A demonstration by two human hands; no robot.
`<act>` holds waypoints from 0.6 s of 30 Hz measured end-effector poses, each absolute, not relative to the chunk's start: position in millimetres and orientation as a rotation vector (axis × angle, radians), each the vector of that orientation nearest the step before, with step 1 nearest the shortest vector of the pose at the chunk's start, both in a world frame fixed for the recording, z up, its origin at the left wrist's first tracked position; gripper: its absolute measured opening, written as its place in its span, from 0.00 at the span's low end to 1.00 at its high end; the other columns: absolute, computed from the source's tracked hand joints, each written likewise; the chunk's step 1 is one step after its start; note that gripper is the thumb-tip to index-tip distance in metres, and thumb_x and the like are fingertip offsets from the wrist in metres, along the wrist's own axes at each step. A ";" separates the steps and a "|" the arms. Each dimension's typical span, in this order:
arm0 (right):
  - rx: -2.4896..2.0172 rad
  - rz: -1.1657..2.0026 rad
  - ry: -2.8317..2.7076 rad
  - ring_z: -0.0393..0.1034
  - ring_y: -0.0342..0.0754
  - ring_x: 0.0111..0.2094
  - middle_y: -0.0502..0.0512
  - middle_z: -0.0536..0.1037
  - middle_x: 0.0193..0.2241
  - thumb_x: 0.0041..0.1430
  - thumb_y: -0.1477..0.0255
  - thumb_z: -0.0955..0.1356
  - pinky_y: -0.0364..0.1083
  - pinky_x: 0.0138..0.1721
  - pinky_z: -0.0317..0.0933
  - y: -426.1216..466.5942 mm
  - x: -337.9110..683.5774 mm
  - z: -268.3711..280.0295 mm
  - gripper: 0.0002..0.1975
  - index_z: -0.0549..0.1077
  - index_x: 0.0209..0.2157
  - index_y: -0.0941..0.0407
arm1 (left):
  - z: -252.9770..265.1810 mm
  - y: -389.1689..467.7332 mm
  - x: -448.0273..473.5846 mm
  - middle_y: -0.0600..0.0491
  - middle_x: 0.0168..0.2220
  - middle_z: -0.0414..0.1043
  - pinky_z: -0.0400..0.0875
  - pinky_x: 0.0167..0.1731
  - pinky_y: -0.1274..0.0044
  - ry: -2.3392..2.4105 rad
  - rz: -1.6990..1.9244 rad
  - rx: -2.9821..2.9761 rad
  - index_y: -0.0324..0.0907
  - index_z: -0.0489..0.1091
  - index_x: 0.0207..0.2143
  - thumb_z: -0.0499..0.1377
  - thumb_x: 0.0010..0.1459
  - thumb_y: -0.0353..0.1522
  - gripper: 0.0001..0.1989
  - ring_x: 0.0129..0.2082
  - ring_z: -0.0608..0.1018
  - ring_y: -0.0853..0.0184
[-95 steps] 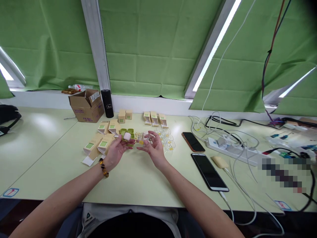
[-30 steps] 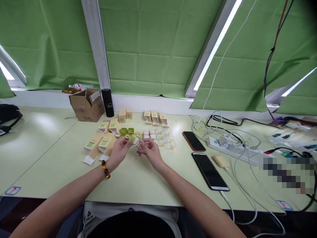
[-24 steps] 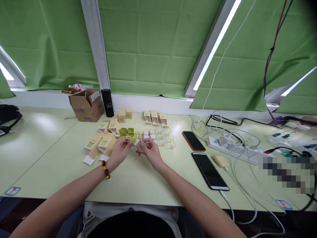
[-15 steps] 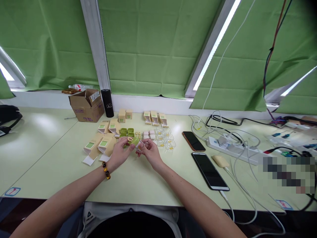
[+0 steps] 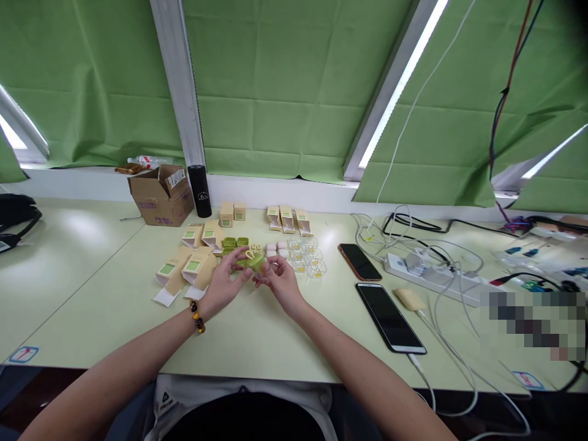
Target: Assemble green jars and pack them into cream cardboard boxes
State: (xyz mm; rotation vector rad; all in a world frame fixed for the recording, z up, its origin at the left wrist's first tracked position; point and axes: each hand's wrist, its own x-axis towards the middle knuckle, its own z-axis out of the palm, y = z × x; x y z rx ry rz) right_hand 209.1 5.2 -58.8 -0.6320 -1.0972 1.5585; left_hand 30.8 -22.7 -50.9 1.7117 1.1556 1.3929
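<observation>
Between both hands, low over the table, is a small green case [image 5: 255, 262] with a beige loop on its upper side. My left hand [image 5: 225, 277] is closed on its left part, thumb toward me. Fingers of my right hand [image 5: 281, 283] pinch its right end, hiding part of it. Just beyond stand several green square cups [image 5: 236, 242] and small beige loops [image 5: 256, 247]. Pale pink-white blocks [image 5: 277, 246] sit right of these, and clear plastic covers [image 5: 309, 251] with yellow marks lie farther right.
Opened beige cartons [image 5: 198, 267] lie left of my hands; more cartons [image 5: 287, 218] stand at the back. A cardboard box [image 5: 163, 199] and black flask [image 5: 199, 191] are back left. Phones [image 5: 389, 315], a power strip [image 5: 427, 275] and cables occupy the right.
The green case has turned in my hands, so its beige loop now faces up near the middle. The clear piece at its right end is now mostly hidden by my right fingers.
</observation>
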 end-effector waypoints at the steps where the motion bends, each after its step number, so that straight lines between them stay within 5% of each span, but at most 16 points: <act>1: -0.631 1.560 -1.086 0.79 0.47 0.25 0.49 0.83 0.27 0.47 0.50 0.81 0.46 0.27 0.75 5.3 209.1 -58.3 0.29 0.69 0.37 0.53 | -50.5 -24.0 31.5 0.42 0.58 0.72 0.73 0.56 0.64 1.140 1.411 1.708 0.46 0.63 0.65 0.65 0.64 0.44 0.31 0.60 0.74 0.55; 7: -0.632 1.569 -1.068 0.80 0.48 0.28 0.48 0.83 0.29 0.46 0.52 0.82 0.50 0.35 0.79 3.2 209.1 -55.8 0.29 0.69 0.39 0.52 | -49.8 -32.2 37.4 0.44 0.59 0.69 0.74 0.54 0.64 1.154 1.497 1.800 0.49 0.61 0.61 0.70 0.60 0.38 0.31 0.60 0.73 0.56; 18: -0.470 1.558 -1.248 0.82 0.52 0.44 0.52 0.83 0.43 0.55 0.58 0.79 0.58 0.53 0.76 -7.9 212.1 -46.9 0.36 0.63 0.60 0.45 | -47.7 -28.4 38.6 0.44 0.55 0.71 0.75 0.53 0.67 1.001 1.497 1.643 0.46 0.64 0.57 0.65 0.65 0.40 0.22 0.57 0.76 0.58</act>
